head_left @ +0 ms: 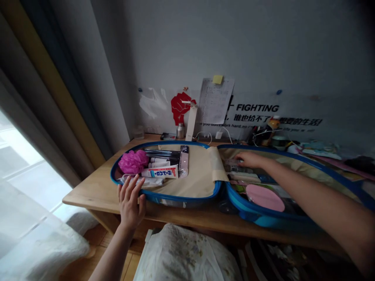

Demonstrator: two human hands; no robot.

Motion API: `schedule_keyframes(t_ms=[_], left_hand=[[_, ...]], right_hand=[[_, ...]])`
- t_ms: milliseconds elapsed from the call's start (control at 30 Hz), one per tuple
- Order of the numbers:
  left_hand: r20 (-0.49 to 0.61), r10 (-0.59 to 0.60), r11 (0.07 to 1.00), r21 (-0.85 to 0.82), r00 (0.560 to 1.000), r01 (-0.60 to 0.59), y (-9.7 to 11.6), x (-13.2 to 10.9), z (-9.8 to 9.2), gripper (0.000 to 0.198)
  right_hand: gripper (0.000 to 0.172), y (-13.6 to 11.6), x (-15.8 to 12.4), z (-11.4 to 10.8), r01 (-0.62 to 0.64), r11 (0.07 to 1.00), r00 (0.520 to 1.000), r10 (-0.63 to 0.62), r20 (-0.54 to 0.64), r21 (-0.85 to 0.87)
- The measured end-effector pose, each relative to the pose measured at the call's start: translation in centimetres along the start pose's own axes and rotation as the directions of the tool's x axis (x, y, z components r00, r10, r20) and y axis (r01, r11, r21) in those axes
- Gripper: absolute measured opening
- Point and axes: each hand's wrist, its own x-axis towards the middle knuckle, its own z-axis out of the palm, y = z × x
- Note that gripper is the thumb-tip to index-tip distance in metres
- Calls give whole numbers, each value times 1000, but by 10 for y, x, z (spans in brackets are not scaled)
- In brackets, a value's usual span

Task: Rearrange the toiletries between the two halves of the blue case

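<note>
An open blue-rimmed suitcase (187,200) lies on the table, its two halves side by side. My left hand (131,203) rests on the left half's front rim with fingers stretched out, touching a white plastic packet (152,182). Close to it are a purple bath puff (133,161), a toothpaste tube (161,172), other tubes and a flat pink-and-clear pack (184,160). My right hand (249,160) reaches into the right half, its fingers closed at a clear item beside a clear bottle (238,169); the grip is partly hidden. Nearer me lies a pink oval case (265,197).
The wooden table (90,195) stands against a wall. Behind the suitcase are a white lamp (191,123), a metal bottle (180,131) and cables. Several items crowd the back right. A cloth-covered seat (187,253) is below the front edge; curtains (43,78) hang left.
</note>
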Motion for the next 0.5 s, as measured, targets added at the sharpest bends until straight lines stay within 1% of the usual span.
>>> schedule_keyframes(t_ms=[67, 133, 200, 267, 300, 367, 433, 500], left_hand=[[3, 0, 1000, 2, 1000, 0, 0, 0, 0, 47], [2, 9, 1000, -3, 1000, -9, 0, -1, 0, 48], [1, 23, 1000, -9, 1000, -23, -1, 0, 0, 48], [0, 30, 999, -13, 1000, -30, -1, 0, -1, 49], [-3, 29, 999, -15, 1000, -29, -1, 0, -1, 49], [-4, 22, 1000, -18, 1000, -22, -1, 0, 0, 50], [-3, 22, 1000, -14, 1000, -22, -1, 0, 0, 50], [-5, 28, 1000, -10, 1000, -28, -1, -1, 0, 50]], right_hand=[[20, 0, -2, -6, -26, 1000, 999, 26, -26, -14], [20, -1, -5, -17, -59, 998, 996, 58, -73, -15], [25, -6, -7, -33, -92, 996, 986, 91, -140, -1], [33, -19, -5, -48, -111, 993, 972, 115, -206, 29], [37, -30, -2, -54, -109, 993, 966, 117, -231, 47], [41, -60, 7, -62, -74, 994, 963, 93, -255, 81], [39, -101, 22, -61, -8, 994, 968, 34, -247, 105], [34, -146, 38, -54, 62, 991, 975, -35, -219, 117]])
